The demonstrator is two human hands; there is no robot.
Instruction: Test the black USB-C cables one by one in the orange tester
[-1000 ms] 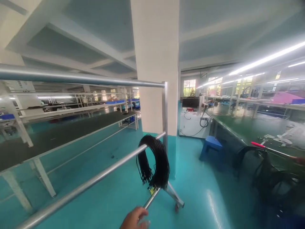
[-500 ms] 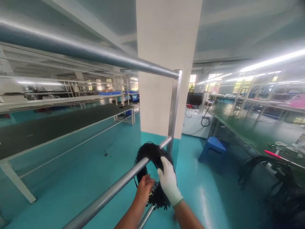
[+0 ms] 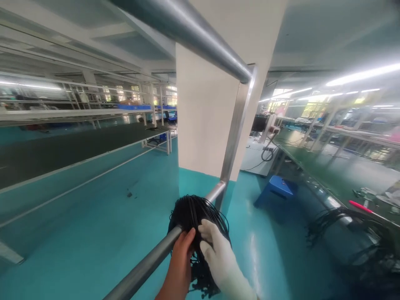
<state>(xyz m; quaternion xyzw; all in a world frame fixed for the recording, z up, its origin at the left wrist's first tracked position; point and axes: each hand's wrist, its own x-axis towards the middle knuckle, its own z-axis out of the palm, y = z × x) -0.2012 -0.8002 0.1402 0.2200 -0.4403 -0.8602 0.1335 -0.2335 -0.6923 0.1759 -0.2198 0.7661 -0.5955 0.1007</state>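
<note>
A thick bundle of thin black cables [image 3: 187, 208] hangs over the lower metal rail [image 3: 146, 262], its many ends dangling below. My bare left hand [image 3: 183, 254] is at the near side of the bundle beside the rail, its fingers closed around some of the cables. My right hand [image 3: 217, 250], in a white glove, lies against the right side of the bundle with fingers bent and thumb apart; no cable can be seen gripped in it.
A metal post [image 3: 234, 133] joins the lower rail to an upper rail [image 3: 200, 33], before a wide pillar [image 3: 206, 116]. A blue stool [image 3: 279, 186] stands to the right, near a green-topped bench with more black cables [image 3: 337, 216]. A long dark table [image 3: 81, 146] is on the left.
The view has moved closer to the post. Both hands have shifted to the cable bundle's near side, and its open loop has closed up. My left hand has moved up onto the cables.
</note>
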